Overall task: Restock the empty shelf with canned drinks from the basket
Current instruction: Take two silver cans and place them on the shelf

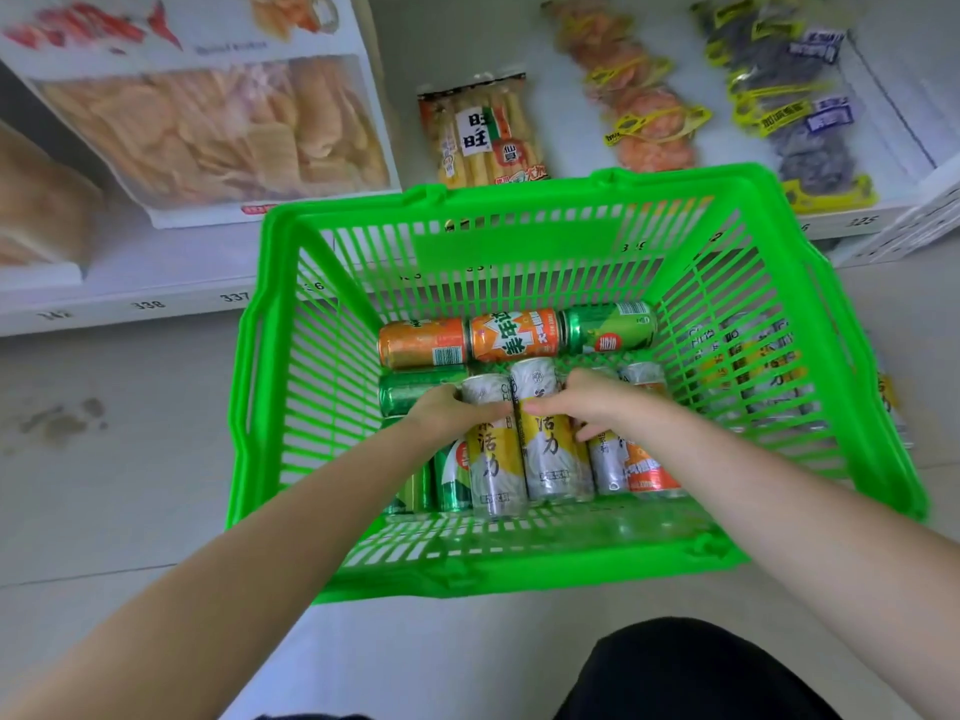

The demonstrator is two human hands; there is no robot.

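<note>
A green plastic basket stands on the floor with several drink cans lying in it. Two orange cans and a green can lie along its far wall. In the middle lie two silver-and-yellow cans side by side. My left hand grips the left silver-and-yellow can. My right hand grips the right silver-and-yellow can. Green cans lie to the left of them, silver and orange cans to the right, partly hidden by my right hand.
A low white shelf with number tags runs behind the basket. It carries snack bags: rice crackers, shrimp chips, dried fruit packs. Grey floor surrounds the basket. My dark-clothed knee is at the bottom.
</note>
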